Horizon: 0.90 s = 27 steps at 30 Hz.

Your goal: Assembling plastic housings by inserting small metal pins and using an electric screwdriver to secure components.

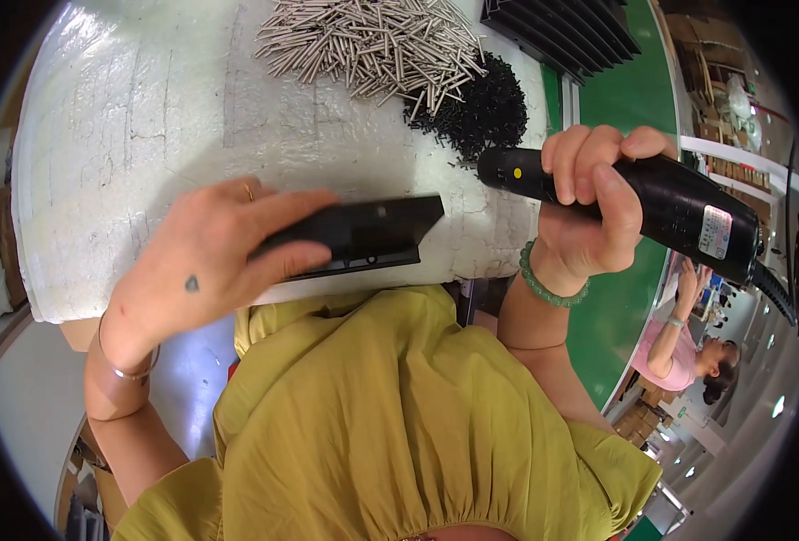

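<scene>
My left hand (206, 239) grips a long black angled bracket (377, 230) between thumb and fingers, near the front edge of the white-covered work surface (147, 117). Its right end sticks out past my fingertips and shows a slanted cut. My right hand (598, 194) is wrapped round a corded black electric screwdriver (688, 212), held up to the right of the bracket and apart from it. The tool's nose points left, and no bit can be made out. Beyond it lies a heap of small black screws (485, 113), touching a pile of thin silver metal pins (363, 41).
A stack of black ribbed parts (566, 36) stands at the far right. Alongside runs a green tabletop (638, 99). The screwdriver's cable (774, 293) hangs off its back end. Another person in pink (670, 356) is at the right, some way off.
</scene>
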Available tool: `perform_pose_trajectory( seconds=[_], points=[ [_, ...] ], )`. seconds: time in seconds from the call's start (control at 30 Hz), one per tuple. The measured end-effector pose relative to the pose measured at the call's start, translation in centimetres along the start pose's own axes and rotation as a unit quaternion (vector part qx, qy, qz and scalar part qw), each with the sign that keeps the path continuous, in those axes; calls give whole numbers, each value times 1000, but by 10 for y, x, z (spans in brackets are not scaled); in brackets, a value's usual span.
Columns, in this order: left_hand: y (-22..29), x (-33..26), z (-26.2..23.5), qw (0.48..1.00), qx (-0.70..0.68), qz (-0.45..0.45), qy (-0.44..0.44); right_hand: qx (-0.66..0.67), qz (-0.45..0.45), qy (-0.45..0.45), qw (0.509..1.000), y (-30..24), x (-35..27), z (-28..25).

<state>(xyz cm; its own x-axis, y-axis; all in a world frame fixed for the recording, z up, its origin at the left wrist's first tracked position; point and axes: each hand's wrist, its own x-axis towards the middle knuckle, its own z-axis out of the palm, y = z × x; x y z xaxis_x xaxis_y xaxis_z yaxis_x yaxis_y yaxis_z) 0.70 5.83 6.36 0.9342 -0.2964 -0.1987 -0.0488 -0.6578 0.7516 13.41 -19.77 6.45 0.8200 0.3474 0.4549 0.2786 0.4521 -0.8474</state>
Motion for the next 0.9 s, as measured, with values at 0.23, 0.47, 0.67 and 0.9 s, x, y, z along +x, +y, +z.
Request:
perform_pose_trajectory(
  seconds=[0.23, 0.47, 0.67, 0.9],
  points=[
    [-23, 23, 20, 995, 42, 59, 66, 4, -2, 2, 1000, 0, -3, -3],
    [-6, 71, 29, 959, 67, 197, 191, 20, -23, -13, 999, -21, -2, 10],
    [2, 108, 52, 930, -4, 307, 203, 3, -43, -77, 996, -45, 0, 19],
    [8, 98, 49, 930, -46, 285, 228, 2, -45, -115, 992, -53, 4, 16]
  ],
)
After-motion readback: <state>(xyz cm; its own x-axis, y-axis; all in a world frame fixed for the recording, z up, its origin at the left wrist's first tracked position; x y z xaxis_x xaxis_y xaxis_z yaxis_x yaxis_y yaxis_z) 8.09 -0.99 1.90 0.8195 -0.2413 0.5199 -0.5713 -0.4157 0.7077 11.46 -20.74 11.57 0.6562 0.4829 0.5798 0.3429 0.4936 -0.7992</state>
